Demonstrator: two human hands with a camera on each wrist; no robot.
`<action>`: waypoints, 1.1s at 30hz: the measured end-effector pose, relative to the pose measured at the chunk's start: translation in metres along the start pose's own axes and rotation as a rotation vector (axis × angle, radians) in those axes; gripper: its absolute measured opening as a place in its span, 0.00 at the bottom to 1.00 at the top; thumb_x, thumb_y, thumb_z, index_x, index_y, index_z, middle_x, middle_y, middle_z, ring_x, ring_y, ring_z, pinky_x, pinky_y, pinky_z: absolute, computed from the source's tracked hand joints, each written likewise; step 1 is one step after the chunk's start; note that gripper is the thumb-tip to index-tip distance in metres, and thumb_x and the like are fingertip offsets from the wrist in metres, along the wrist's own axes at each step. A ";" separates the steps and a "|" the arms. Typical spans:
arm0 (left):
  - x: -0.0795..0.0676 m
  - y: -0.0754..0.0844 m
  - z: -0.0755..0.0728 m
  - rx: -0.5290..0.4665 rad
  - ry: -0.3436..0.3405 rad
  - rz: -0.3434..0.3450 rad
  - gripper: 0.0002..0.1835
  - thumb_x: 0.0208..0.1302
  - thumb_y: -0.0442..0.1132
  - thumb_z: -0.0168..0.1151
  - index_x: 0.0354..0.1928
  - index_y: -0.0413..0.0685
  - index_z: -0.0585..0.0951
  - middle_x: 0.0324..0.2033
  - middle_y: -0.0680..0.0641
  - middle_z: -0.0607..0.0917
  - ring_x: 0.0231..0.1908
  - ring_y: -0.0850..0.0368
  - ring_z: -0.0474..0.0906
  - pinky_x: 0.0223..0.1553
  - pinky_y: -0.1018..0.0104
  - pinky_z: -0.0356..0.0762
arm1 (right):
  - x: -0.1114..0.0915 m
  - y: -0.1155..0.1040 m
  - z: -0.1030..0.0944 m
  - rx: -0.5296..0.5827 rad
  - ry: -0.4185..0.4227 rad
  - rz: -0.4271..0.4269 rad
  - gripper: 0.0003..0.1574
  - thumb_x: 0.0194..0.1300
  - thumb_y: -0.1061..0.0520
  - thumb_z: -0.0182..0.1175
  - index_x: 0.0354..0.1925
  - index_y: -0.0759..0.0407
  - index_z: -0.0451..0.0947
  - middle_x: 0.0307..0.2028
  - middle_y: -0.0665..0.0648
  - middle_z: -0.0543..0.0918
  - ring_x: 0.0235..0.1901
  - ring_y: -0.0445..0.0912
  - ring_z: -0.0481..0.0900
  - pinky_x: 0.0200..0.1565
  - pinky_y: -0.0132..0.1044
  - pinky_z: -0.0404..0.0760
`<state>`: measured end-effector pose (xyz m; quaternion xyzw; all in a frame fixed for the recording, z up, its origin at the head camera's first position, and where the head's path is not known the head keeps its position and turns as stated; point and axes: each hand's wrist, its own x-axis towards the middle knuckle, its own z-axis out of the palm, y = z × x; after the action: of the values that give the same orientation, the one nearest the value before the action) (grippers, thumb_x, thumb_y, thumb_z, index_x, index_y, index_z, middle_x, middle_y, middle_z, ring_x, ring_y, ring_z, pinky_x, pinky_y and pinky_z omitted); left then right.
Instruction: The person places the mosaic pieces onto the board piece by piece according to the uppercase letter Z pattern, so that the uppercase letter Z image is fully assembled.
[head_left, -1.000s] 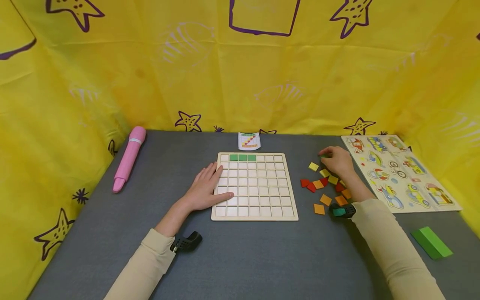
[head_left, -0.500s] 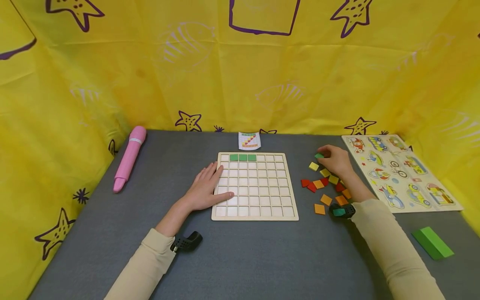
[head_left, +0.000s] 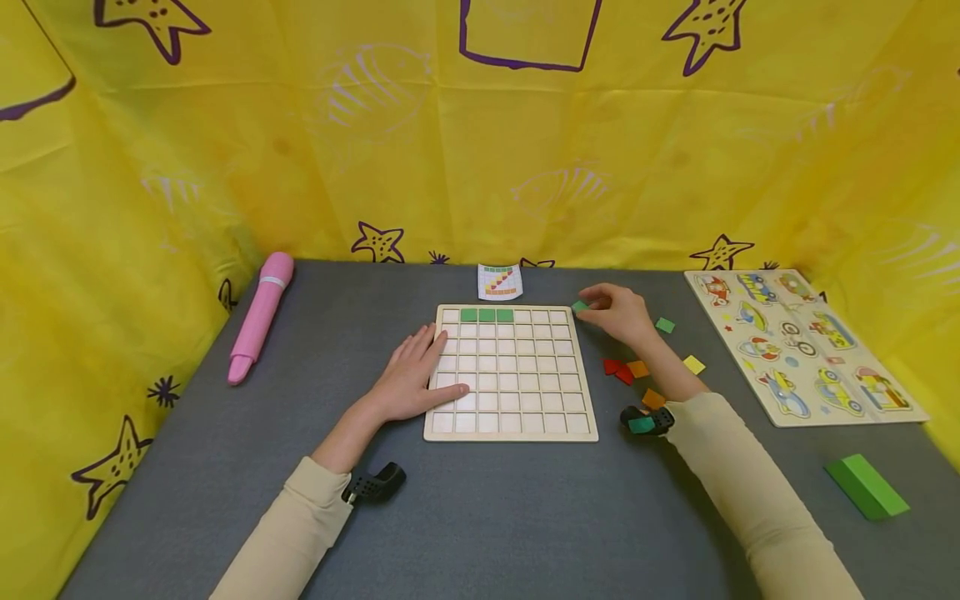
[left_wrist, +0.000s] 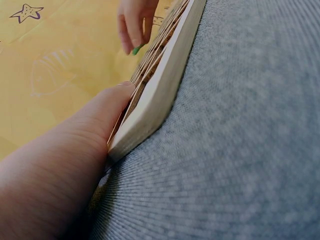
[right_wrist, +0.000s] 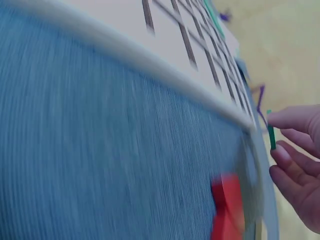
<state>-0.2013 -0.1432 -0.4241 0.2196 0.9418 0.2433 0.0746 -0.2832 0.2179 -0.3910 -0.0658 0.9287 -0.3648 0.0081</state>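
Note:
A square wooden grid board lies flat on the dark table, with three green tiles side by side in its far row. My left hand rests on the board's left edge, fingers straight and thumb over the lower cells. Just off the far right corner, my right hand pinches a green tile between thumb and fingers; the right wrist view shows this tile edge-on. Below and beside that hand lie loose red tiles, orange tiles, a yellow tile and another green tile. The right forearm hides part of the pile.
Behind the board sits a small pattern card. A pink microphone-shaped object lies at left. On the right are a picture puzzle board and a green block. Yellow cloth hangs behind and along the sides.
My right hand has moved left from the loose tiles to the board's far right corner, carrying the green tile. A second green tile has come into sight. The left hand stays put.

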 end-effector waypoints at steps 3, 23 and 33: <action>0.000 0.000 0.000 -0.004 0.000 0.002 0.53 0.64 0.66 0.55 0.77 0.40 0.47 0.76 0.38 0.42 0.75 0.45 0.34 0.71 0.45 0.34 | 0.004 -0.013 0.013 0.041 -0.027 0.006 0.24 0.64 0.53 0.66 0.55 0.61 0.79 0.47 0.64 0.82 0.47 0.55 0.77 0.48 0.48 0.77; 0.002 -0.003 0.003 0.009 0.000 0.003 0.54 0.63 0.69 0.54 0.77 0.42 0.46 0.76 0.38 0.42 0.75 0.46 0.34 0.71 0.45 0.35 | 0.012 -0.051 0.055 0.034 -0.149 -0.239 0.14 0.64 0.66 0.62 0.47 0.60 0.84 0.46 0.60 0.84 0.48 0.54 0.79 0.52 0.47 0.78; 0.001 -0.002 0.002 0.005 0.001 0.003 0.53 0.63 0.68 0.55 0.77 0.41 0.47 0.76 0.38 0.43 0.75 0.45 0.34 0.71 0.44 0.36 | 0.005 -0.044 0.045 0.109 -0.129 -0.196 0.17 0.72 0.61 0.54 0.57 0.59 0.80 0.53 0.59 0.82 0.53 0.54 0.78 0.52 0.49 0.77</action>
<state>-0.2026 -0.1441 -0.4267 0.2211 0.9422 0.2411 0.0730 -0.2798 0.1549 -0.3935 -0.1791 0.8942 -0.4087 0.0355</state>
